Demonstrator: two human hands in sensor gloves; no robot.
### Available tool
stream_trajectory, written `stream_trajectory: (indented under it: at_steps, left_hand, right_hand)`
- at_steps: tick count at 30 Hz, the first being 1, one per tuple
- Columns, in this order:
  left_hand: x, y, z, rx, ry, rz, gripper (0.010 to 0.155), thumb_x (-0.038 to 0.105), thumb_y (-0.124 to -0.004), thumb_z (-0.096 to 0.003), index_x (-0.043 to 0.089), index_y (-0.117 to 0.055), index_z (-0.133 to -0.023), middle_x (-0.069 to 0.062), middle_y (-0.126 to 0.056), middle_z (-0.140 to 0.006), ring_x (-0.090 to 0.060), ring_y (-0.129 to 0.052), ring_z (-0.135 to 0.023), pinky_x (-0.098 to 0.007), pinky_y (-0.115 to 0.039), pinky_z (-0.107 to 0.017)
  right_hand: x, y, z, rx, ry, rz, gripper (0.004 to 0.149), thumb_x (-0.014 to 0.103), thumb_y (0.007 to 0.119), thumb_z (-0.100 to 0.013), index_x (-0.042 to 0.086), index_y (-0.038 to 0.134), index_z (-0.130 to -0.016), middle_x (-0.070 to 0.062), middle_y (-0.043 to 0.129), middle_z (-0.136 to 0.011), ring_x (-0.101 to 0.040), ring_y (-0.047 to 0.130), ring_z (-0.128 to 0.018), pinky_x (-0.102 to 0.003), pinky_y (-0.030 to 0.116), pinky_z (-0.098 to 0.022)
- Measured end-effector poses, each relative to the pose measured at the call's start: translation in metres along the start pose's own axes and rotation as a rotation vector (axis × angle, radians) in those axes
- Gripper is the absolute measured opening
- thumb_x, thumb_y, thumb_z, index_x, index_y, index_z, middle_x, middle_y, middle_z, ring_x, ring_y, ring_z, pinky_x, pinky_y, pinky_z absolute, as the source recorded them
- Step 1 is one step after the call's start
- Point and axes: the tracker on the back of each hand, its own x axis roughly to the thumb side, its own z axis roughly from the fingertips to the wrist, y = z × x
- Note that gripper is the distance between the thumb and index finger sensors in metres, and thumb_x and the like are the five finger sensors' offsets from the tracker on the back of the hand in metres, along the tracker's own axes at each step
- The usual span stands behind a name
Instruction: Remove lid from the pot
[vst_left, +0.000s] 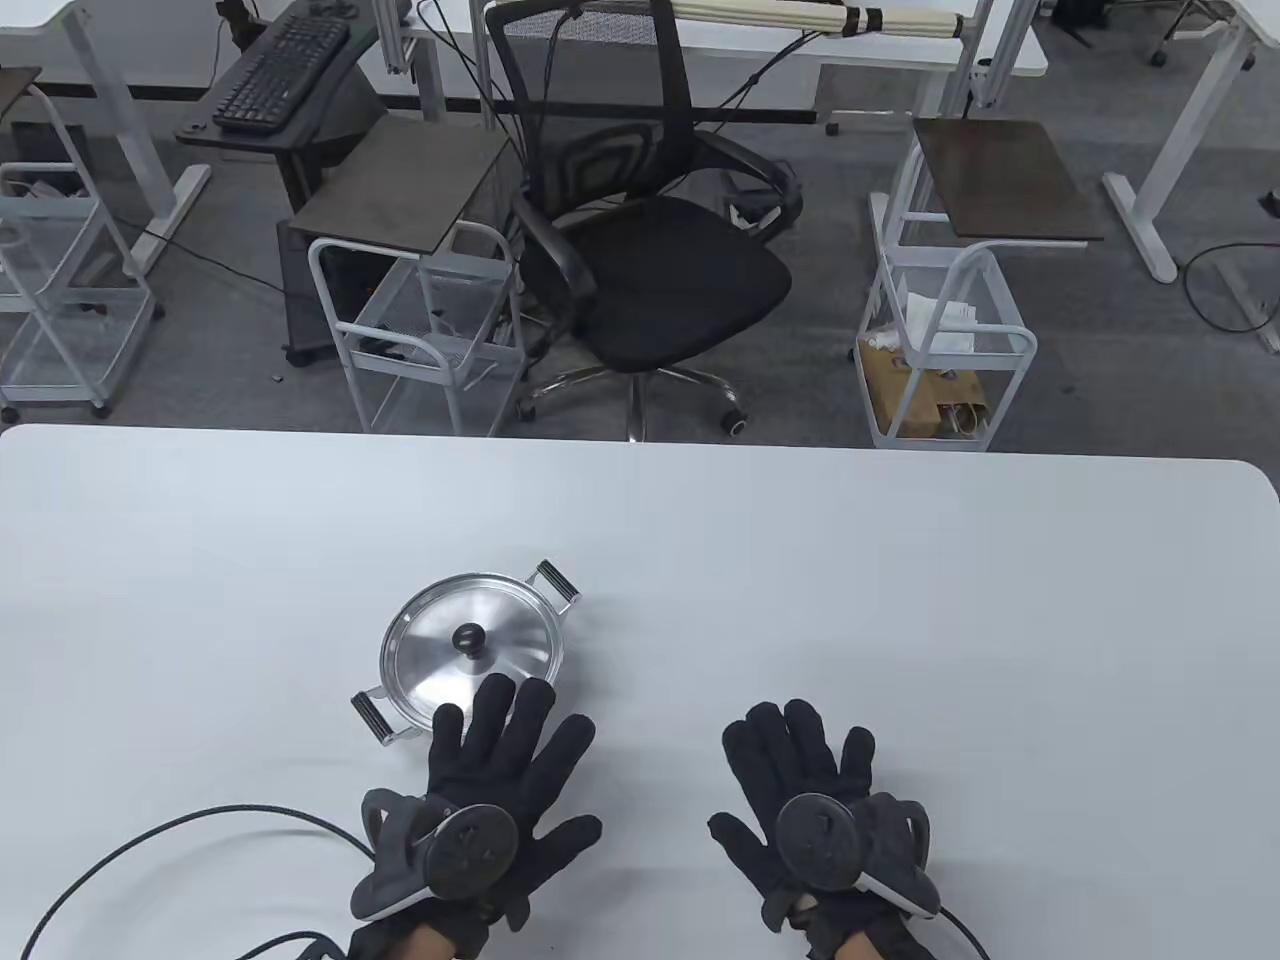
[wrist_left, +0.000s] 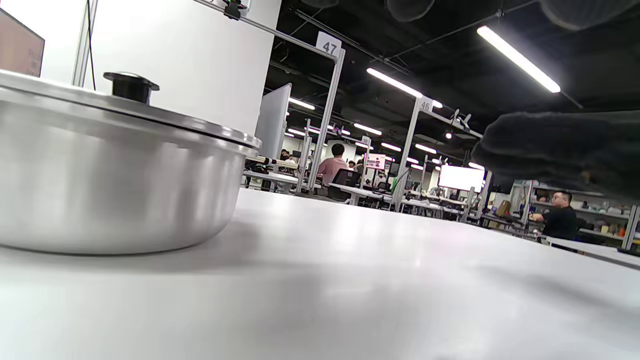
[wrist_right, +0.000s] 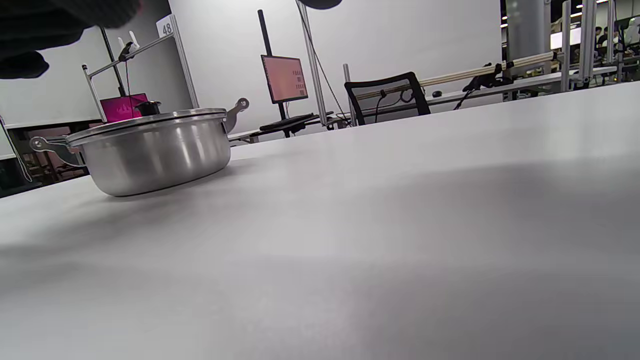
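White table (vst_left: 900, 560) nearest the camera: left hand (vst_left: 490, 790) and right hand (vst_left: 815, 800) lie flat, fingers spread, holding nothing. Just beyond the left fingertips sits the pot (vst_left: 470, 650), lid (vst_left: 440, 655) on; the reach for its knob (vst_left: 469, 637) has likely yet to begin

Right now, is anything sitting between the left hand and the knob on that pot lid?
Nothing visible. The left hand lies flat just in front of the pot, and only bare lid separates its fingertips from the knob.

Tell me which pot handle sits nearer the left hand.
The near-left side handle, just beside the left hand fingertips; the other handle sticks out at the pot's far-right rim.
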Motion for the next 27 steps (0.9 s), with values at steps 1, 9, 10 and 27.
stream_trajectory:
  at_steps: [1, 9, 10, 27]
  left_hand:
    - [-0.001, 0.0, 0.0, -0.001, 0.004, 0.01, 0.08, 0.082, -0.061, -0.0434, 0.051, -0.037, -0.113, 0.004, -0.028, -0.127, -0.033, -0.021, -0.117, -0.067, -0.025, -0.076]
    - [-0.001, 0.002, 0.004, 0.055, 0.013, 0.035, 0.079, 0.081, -0.062, -0.0436, 0.05, -0.038, -0.112, 0.003, -0.032, -0.127, -0.033, -0.026, -0.117, -0.067, -0.028, -0.076]
    - [0.0, 0.003, 0.004, 0.059, 0.011, 0.037, 0.079, 0.081, -0.062, -0.0436, 0.05, -0.039, -0.112, 0.003, -0.032, -0.127, -0.033, -0.026, -0.117, -0.067, -0.028, -0.076]
    - [-0.054, 0.062, 0.004, 0.339, 0.225, 0.106, 0.081, 0.082, -0.062, -0.0441, 0.047, -0.04, -0.113, 0.001, -0.039, -0.127, -0.035, -0.036, -0.117, -0.067, -0.037, -0.076]
  right_hand:
    - [0.0, 0.0, -0.001, 0.006, 0.002, -0.002, 0.075, 0.061, 0.058, -0.052, 0.03, 0.023, -0.11, -0.006, 0.018, -0.12, -0.044, 0.014, -0.112, -0.077, 0.009, -0.068]
    - [-0.003, -0.002, 0.0, -0.015, 0.01, -0.043, 0.074, 0.06, 0.059, -0.052, 0.029, 0.024, -0.11, -0.007, 0.018, -0.12, -0.045, 0.014, -0.112, -0.077, 0.009, -0.067]
    - [-0.003, -0.003, 0.001, -0.024, 0.008, -0.048, 0.074, 0.06, 0.059, -0.052, 0.029, 0.024, -0.11, -0.007, 0.019, -0.12, -0.046, 0.015, -0.112, -0.077, 0.009, -0.067]
    - [-0.007, -0.007, 0.003, -0.044, 0.024, -0.085, 0.074, 0.059, 0.059, -0.052, 0.029, 0.024, -0.11, -0.007, 0.018, -0.12, -0.047, 0.014, -0.111, -0.077, 0.009, -0.067]
